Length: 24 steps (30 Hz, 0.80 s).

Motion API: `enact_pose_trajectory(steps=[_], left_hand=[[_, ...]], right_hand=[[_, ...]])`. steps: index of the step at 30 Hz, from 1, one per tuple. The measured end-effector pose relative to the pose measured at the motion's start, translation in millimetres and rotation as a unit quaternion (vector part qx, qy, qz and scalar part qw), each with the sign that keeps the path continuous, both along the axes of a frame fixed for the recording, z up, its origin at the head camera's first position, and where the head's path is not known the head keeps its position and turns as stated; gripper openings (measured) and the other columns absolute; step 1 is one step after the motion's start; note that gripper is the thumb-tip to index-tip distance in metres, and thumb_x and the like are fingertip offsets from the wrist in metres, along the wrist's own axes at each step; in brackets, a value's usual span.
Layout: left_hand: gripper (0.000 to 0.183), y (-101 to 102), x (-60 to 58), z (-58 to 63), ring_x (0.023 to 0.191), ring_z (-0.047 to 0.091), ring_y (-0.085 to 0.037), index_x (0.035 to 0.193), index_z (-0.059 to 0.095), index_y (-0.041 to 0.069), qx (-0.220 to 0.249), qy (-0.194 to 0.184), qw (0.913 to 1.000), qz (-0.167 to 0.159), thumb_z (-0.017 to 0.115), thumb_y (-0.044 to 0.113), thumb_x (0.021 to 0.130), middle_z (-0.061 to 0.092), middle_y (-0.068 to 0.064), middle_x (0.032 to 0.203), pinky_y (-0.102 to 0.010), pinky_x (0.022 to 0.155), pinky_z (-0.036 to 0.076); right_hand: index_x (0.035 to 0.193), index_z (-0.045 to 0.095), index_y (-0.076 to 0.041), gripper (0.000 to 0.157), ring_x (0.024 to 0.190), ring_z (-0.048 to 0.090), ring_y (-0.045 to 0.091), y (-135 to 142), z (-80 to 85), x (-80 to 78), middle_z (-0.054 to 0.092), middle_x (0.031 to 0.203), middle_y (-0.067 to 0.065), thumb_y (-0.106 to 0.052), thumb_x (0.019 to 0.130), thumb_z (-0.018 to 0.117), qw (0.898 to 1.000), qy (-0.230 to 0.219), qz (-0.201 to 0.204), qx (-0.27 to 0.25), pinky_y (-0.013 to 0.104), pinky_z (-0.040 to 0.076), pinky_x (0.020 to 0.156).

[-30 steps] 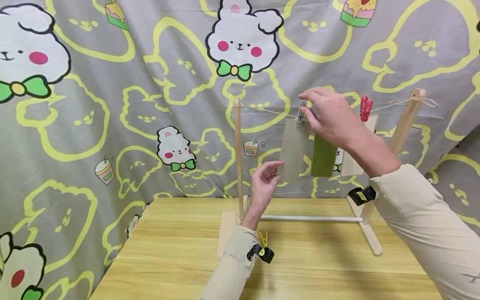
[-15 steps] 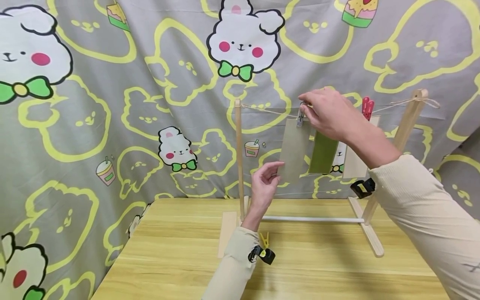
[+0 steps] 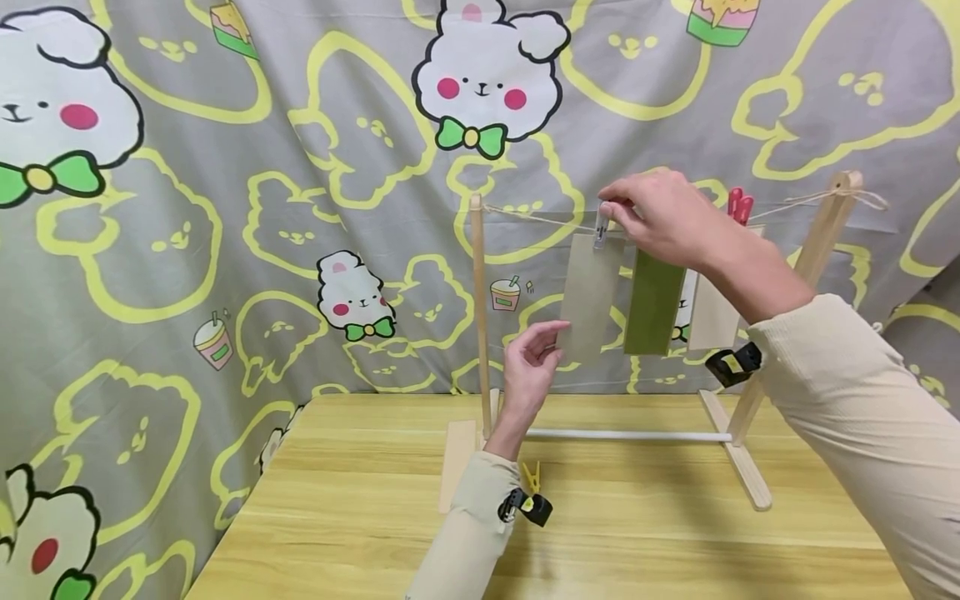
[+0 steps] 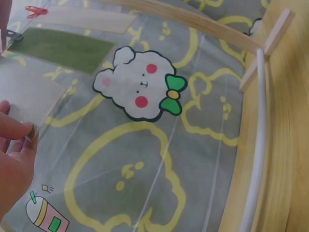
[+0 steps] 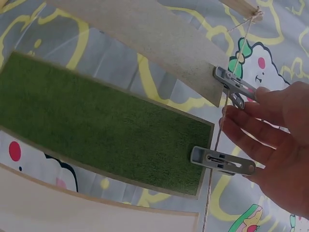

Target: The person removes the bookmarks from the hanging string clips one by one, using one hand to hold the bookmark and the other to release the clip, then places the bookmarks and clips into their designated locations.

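My right hand (image 3: 667,217) pinches a grey clothespin (image 5: 236,84) between thumb and fingers. That clothespin sits on the string at the top edge of a grey card strip (image 3: 588,300). My left hand (image 3: 527,367) holds the strip's left edge lower down, with thumb and fingertips at the edge in the left wrist view. A green strip (image 5: 106,125) hangs to the right from a second grey clothespin (image 5: 222,161), close to my right hand. Farther right hangs a cream strip (image 3: 712,312) under a red clothespin (image 3: 740,206).
The string (image 3: 536,219) runs between two wooden posts, a left post (image 3: 480,317) and a right post (image 3: 825,225). A white rod (image 3: 630,435) joins their feet. Another pale strip (image 3: 457,462) and a yellow clothespin (image 3: 532,477) lie on the wooden table (image 3: 337,500). A patterned curtain (image 3: 247,100) hangs behind.
My right thumb and index finger have drawn closer together on the clothespin. The green strip has swung a little. My left hand has stayed at the grey strip's edge.
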<state>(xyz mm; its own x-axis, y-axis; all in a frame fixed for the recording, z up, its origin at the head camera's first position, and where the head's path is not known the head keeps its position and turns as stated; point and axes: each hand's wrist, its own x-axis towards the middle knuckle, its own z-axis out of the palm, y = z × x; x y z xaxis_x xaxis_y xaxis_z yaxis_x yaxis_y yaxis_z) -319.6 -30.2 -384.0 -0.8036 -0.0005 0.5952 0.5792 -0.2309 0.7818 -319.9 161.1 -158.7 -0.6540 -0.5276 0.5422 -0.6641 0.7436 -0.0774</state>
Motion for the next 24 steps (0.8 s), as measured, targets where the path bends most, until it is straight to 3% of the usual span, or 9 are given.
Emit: enact_pose_trajectory(steps=[10, 24], left_hand=[[0.04, -0.3, -1.1, -1.1, 0.107, 0.069, -0.025, 0.114, 0.069, -0.012, -0.005, 0.005, 1.0, 0.002, 0.056, -0.029, 0.081, 0.071, -0.025, 0.116, -0.032, 0.087, 0.059], [0.041, -2.8, 0.9, 1.9, 0.107, 0.069, -0.026, 0.114, 0.069, -0.011, -0.007, 0.009, 0.9999, 0.004, 0.055, -0.029, 0.08, 0.071, -0.025, 0.117, -0.035, 0.087, 0.059]], right_hand=[[0.124, 0.068, 0.002, 0.03, 0.105, 0.065, 0.036, 1.7, 4.3, 4.2, 0.072, 0.115, 0.02, -0.019, 0.104, 0.06, 0.997, -0.057, -0.027, -0.049, 0.054, 0.05, 0.09], [0.12, 0.068, -0.001, 0.026, 0.106, 0.062, 0.034, -1.2, 6.4, 5.1, 0.071, 0.111, 0.018, -0.019, 0.103, 0.061, 0.994, -0.037, -0.036, -0.094, 0.049, 0.045, 0.088]])
